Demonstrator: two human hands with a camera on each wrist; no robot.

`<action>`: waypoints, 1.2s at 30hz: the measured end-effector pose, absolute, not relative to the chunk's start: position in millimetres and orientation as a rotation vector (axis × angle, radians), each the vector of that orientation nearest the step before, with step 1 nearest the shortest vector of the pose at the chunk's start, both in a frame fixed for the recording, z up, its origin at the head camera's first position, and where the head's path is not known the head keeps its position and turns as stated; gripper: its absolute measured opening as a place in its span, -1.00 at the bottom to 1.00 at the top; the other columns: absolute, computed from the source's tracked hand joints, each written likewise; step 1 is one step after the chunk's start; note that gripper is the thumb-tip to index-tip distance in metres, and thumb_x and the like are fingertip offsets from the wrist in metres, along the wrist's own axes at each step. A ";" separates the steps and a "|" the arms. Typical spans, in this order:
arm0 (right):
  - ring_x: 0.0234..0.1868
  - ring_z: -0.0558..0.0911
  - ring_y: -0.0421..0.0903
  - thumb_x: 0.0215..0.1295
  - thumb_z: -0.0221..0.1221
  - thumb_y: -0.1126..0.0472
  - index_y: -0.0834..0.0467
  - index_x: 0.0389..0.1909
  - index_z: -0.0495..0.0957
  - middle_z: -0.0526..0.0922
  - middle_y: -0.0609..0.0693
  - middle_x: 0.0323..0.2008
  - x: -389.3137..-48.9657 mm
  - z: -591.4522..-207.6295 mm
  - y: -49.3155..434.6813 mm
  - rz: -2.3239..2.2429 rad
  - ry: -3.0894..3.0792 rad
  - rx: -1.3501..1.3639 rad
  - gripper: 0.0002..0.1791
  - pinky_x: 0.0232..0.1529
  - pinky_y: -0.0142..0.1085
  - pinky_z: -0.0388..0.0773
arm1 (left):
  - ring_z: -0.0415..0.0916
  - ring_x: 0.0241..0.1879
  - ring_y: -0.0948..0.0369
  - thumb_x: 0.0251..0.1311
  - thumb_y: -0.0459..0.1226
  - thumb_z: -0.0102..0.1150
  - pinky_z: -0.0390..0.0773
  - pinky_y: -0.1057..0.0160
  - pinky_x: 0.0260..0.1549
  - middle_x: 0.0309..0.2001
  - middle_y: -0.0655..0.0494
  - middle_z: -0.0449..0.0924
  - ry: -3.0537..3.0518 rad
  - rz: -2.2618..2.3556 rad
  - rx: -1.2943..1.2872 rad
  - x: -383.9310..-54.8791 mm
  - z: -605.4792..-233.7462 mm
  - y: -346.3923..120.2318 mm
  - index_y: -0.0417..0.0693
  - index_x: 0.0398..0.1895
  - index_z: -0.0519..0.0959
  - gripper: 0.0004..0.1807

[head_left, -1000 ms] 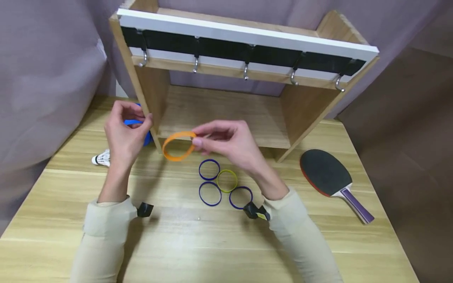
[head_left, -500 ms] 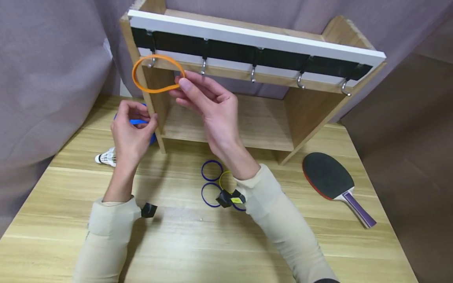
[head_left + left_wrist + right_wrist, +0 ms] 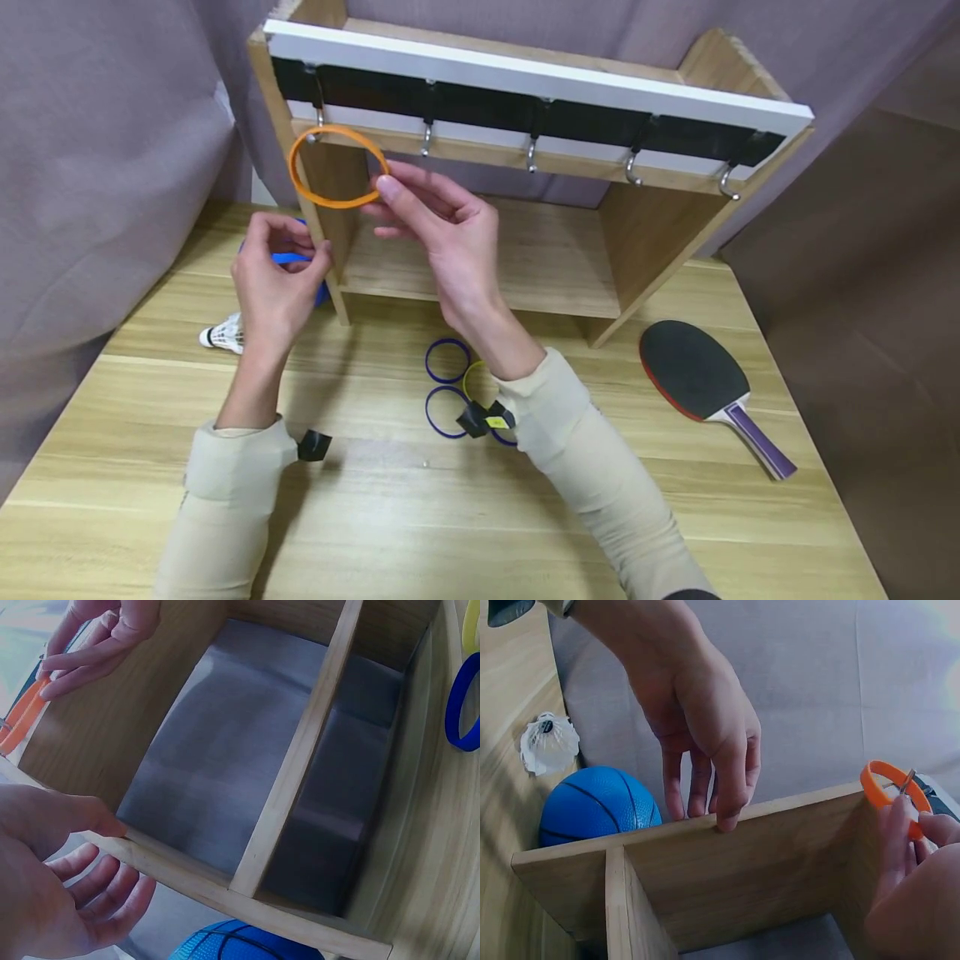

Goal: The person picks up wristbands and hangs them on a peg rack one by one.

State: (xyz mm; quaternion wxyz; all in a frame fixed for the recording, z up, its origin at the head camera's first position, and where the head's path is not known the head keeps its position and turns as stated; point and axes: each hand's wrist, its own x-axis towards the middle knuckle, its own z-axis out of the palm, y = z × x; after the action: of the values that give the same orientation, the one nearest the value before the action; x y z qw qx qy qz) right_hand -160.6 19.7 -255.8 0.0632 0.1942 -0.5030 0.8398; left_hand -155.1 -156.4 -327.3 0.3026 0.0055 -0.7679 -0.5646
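My right hand [image 3: 461, 237] pinches an orange silicone wristband [image 3: 337, 203] between thumb and fingers at its right side. The band is raised in front of the leftmost metal hook [image 3: 320, 117] on the wooden shelf [image 3: 547, 271]. In the right wrist view the hook tip shows inside the loop of the orange wristband [image 3: 871, 791]. At the shelf's left side my left hand [image 3: 270, 283] grips the upright side panel [image 3: 765, 847], thumb on the front edge and inner face, fingers along the outside. A blue mini basketball [image 3: 604, 806] lies beside that panel, mostly hidden in the head view.
Several more hooks line the black strip [image 3: 480, 96] to the right. Blue wristbands [image 3: 427, 360] and a yellow one [image 3: 467, 382] lie on the table [image 3: 375, 517], partly under my right wrist. A shuttlecock [image 3: 223, 335] is at left, a table tennis paddle [image 3: 693, 371] at right.
My right hand has lifted the orange wristband up and left to the leftmost hook, then shifted it slightly. The left hand keeps its grip on the panel.
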 end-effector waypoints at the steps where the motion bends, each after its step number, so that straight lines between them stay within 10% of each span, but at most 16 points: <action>1: -0.28 0.72 0.17 0.27 0.23 0.45 0.38 -0.04 0.62 0.67 0.32 -0.13 -160.3 -257.1 21.2 2.510 -1.557 0.579 -0.76 -0.38 -0.05 0.70 | 0.58 -0.38 0.27 0.08 -0.37 0.35 0.59 0.49 -0.40 -0.36 0.01 0.60 -2.035 -1.497 0.015 -155.3 -327.7 -156.4 -0.31 -0.16 0.47 -0.68; 23: -0.44 0.55 -0.22 0.11 0.42 0.05 -0.01 -0.36 0.65 0.62 -0.18 -0.48 -114.7 -350.7 196.4 0.743 -3.379 0.535 -0.83 -0.37 -0.27 0.50 | 0.55 -0.39 0.24 0.08 -0.48 0.26 0.55 0.52 -0.39 -0.36 -0.14 0.57 -2.024 -1.516 0.021 -133.3 -298.8 -142.9 -0.44 -0.17 0.42 -0.71; 36: -0.41 0.50 -0.18 0.14 0.36 0.28 0.05 -0.47 0.62 0.57 -0.17 -0.50 -111.0 -378.1 226.0 0.916 -3.410 0.764 -0.89 -0.37 -0.30 0.49 | 0.55 -0.41 0.24 0.07 -0.47 0.28 0.56 0.52 -0.41 -0.36 -0.15 0.57 -2.024 -1.510 0.008 -134.3 -301.1 -142.1 -0.47 -0.19 0.43 -0.70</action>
State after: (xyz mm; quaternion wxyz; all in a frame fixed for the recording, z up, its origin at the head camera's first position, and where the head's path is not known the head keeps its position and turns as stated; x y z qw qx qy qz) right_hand -111.0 226.0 -378.1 -0.2333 0.2056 -0.9179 0.2466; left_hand -134.3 -142.1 -301.1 0.3036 0.0029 -0.7637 -0.5698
